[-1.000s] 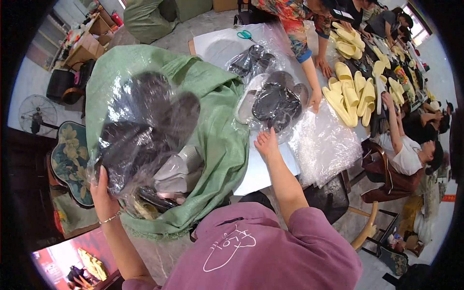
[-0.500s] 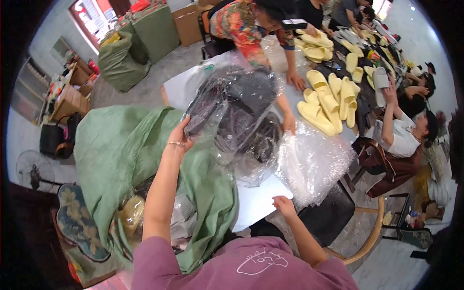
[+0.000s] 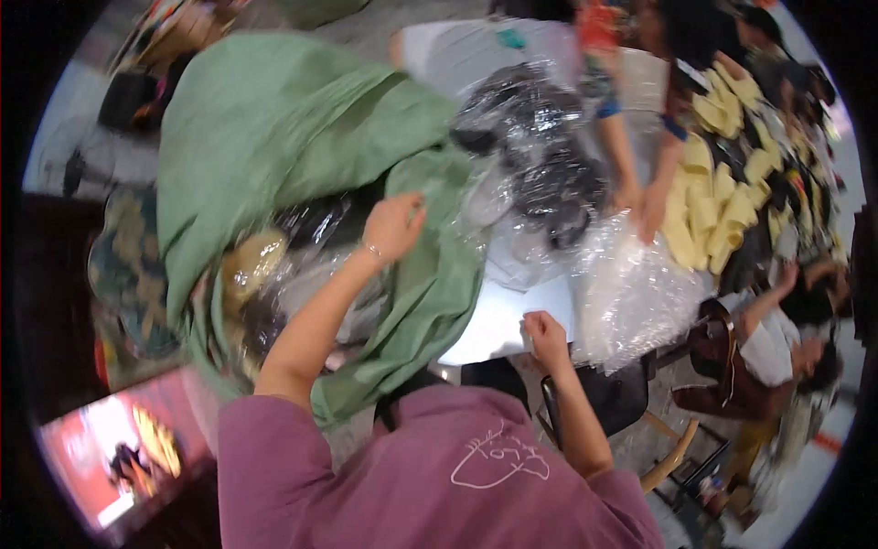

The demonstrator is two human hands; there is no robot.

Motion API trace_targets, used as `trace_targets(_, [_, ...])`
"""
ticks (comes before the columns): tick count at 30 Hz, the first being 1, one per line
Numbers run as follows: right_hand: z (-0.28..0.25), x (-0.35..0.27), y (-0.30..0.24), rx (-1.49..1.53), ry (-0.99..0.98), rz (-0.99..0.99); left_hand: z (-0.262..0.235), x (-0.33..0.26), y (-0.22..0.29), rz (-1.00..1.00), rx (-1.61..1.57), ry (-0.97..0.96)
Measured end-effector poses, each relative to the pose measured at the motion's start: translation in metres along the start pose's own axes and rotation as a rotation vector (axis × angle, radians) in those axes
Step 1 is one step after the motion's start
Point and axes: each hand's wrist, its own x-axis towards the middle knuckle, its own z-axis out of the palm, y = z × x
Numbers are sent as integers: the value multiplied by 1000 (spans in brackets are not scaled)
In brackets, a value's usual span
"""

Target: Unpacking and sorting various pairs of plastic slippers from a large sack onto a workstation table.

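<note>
My left hand [image 3: 395, 227] hovers over the opening of a large green sack [image 3: 274, 119], fingers curled and nothing seen in them. Inside the sack lie clear plastic bags with a yellowish bundle [image 3: 254, 261] and grey and dark items. On the table, right of the sack, rests a clear plastic bag of dark slippers [image 3: 540, 146], apart from my left hand. My right hand [image 3: 546, 339] is closed in a loose fist by the near table edge, next to a white sheet [image 3: 512, 316]; no held thing shows.
Another person's hands [image 3: 640, 206] touch a pile of clear plastic bags [image 3: 631, 293] across the table. Yellow slippers [image 3: 718, 210] lie heaped farther right. A black chair [image 3: 617, 403] stands at my right, and a lit screen [image 3: 128, 448] at lower left. Other people sit along the table.
My left hand has let go of the bag of dark slippers, which now lies on the table, and has come back over the sack. The view has turned toward the sack.
</note>
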Motion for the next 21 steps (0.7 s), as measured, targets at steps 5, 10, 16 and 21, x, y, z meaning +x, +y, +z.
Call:
trace_targets(5, [102, 47, -110, -86, -381, -359, -23, -239, -51, -401, 379, -278])
trace_targets(10, [243, 45, -195, -240, -613, -900, -13, -345, -45, -344, 341, -168])
trace_targets(16, [369, 39, -202, -593, -492, -1115, -57, -320, -66, -370, 560, -63])
trace_targets(21, [390, 22, -164, -875, -617, -604, -87, -320, -112, -512, 598, -312])
